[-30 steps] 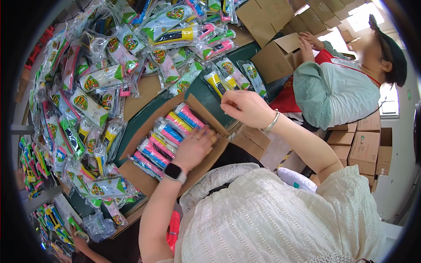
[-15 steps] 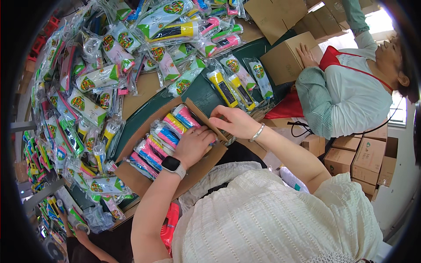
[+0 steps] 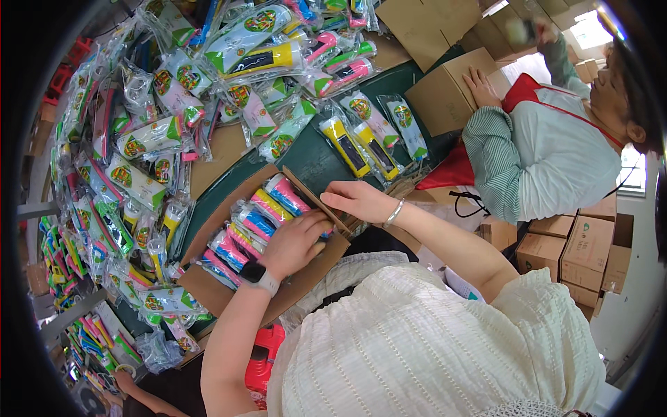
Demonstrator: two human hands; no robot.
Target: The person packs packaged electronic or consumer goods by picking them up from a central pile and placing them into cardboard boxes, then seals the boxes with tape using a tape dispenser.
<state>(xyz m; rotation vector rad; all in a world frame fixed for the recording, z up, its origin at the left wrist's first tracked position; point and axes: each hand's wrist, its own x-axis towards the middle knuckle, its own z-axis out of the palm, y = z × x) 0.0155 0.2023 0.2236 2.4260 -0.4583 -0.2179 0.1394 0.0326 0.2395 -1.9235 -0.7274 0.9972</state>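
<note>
In front of me stands an open cardboard box (image 3: 300, 288), tilted in the view. Inside it lies a row of bagged torch-shaped items (image 3: 253, 221) in pink, blue and yellow. My left hand (image 3: 295, 243), with a watch on its wrist, reaches into the box and rests over the items at its near right side. Its fingers are stretched out, with the tips partly hidden. At the box's right end my right hand (image 3: 358, 201), wearing a bangle, has thumb and fingers closed at the edge of the upright end flap (image 3: 314, 197).
A large heap of bagged items (image 3: 139, 181) covers the table's left and far parts. Yellow bagged items (image 3: 345, 146) lie beyond the box on the green tabletop (image 3: 236, 170). A co-worker (image 3: 556, 146) at right touches another carton (image 3: 451, 94). Cartons (image 3: 570, 250) are stacked at right.
The box and both hands have shifted slightly left in view. My right hand has come lower against the end flap. The co-worker's raised hand now holds something blurred.
</note>
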